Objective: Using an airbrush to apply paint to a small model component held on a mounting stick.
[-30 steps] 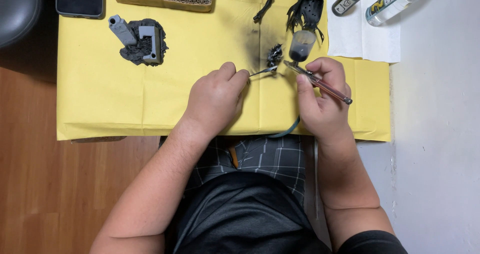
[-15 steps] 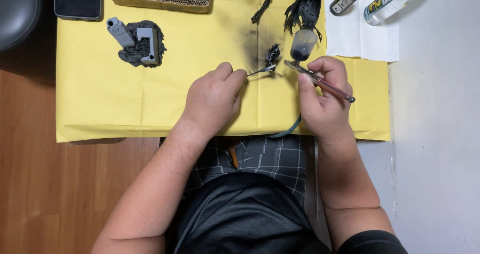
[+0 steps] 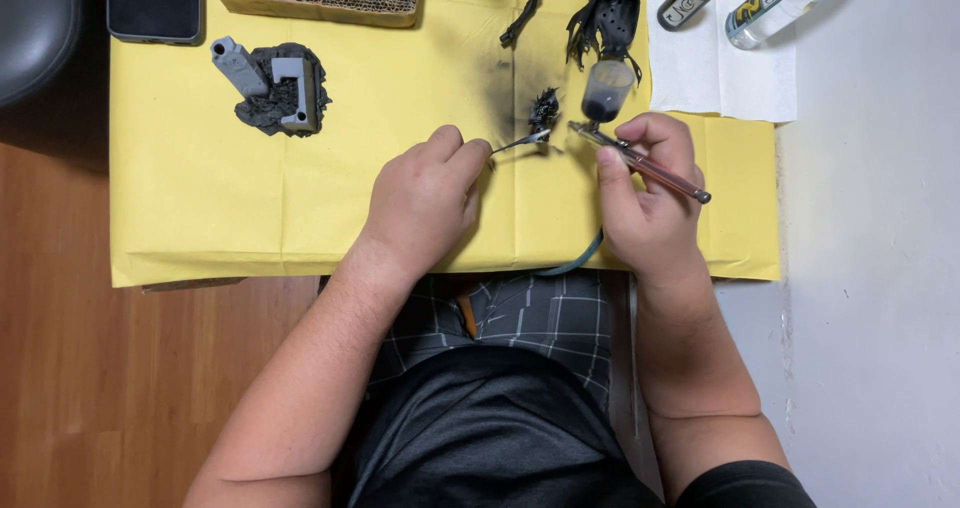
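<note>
Yellow paper (image 3: 250,218) over wooden floor (image 3: 80,368), airbrush (image 3: 640,163) in right hand (image 3: 645,208)

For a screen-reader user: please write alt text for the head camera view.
Seen from above, a person's right hand holds a slim airbrush aimed at a small black-painted part, held on a thin metal clip by the left hand, over yellow paper.

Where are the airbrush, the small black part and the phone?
Airbrush (image 3: 640,163), head view, on its barrel.
Small black part (image 3: 545,108), head view, on its middle.
Phone (image 3: 153,1), head view, on its dark screen.
</note>
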